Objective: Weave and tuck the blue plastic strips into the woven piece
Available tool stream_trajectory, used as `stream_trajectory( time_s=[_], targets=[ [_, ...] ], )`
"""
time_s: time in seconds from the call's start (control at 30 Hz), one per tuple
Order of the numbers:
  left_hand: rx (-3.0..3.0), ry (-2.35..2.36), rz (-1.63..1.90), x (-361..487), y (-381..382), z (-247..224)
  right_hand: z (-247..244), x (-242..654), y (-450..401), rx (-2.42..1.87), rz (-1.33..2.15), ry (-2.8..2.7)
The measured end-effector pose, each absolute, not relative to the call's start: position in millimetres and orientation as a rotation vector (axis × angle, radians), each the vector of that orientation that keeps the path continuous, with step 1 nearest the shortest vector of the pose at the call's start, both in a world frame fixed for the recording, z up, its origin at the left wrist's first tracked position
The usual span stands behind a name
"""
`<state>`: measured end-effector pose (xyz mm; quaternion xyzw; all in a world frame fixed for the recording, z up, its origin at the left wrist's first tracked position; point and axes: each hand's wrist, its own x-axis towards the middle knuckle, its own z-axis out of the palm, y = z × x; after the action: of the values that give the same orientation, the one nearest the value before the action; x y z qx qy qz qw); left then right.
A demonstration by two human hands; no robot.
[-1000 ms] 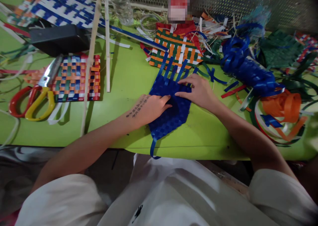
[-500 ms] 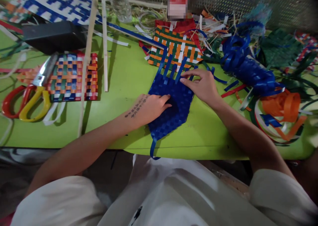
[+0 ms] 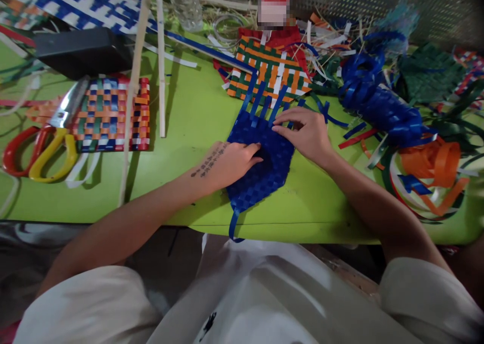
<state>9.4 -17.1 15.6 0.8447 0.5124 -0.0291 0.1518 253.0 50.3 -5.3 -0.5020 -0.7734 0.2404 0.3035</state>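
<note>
A dark blue woven piece lies flat on the green table, with loose strips sticking out along its far edge and one strip curling off its near corner. My left hand rests palm down on its left part, thumb and forefinger apart, the other fingers hidden beneath. At the far edge, my right hand has thumb and forefinger closed on a blue strip, the tips nearly meeting where it leaves the weave. Just beyond the strips lies an orange, green and white woven piece.
To the left, scissors lean on a multicoloured woven mat beside a black box. Two pale wooden sticks extend over the table. Blue strip coils and orange strips lie at the right, a clear bottle at the back.
My right hand's thumb and forefinger have shifted very slightly at the far edge of the weave. My left hand stays in place on it. The whole view has moved a little.
</note>
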Motion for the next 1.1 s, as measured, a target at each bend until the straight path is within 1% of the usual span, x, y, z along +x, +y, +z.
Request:
stream_trajectory(
  time_s=[0.37, 0.7, 0.9, 1.1],
  targets=[
    [2.429, 1.457, -0.044, 9, -17, 12, -16, 250, 48, -1.34, 0.547, -2.164],
    [2.407, 1.497, -0.077, 10, -18, 17, -13, 260, 59, -1.214, 0.708, -2.228],
    [2.409, 1.495, -0.092, 11, -18, 19, -11, 258, 59, -1.284, 0.739, -2.163],
    [2.398, 1.49, -0.059, 9, -17, 16, -6, 254, 55, -1.376, 0.677, -2.165]
  ],
)
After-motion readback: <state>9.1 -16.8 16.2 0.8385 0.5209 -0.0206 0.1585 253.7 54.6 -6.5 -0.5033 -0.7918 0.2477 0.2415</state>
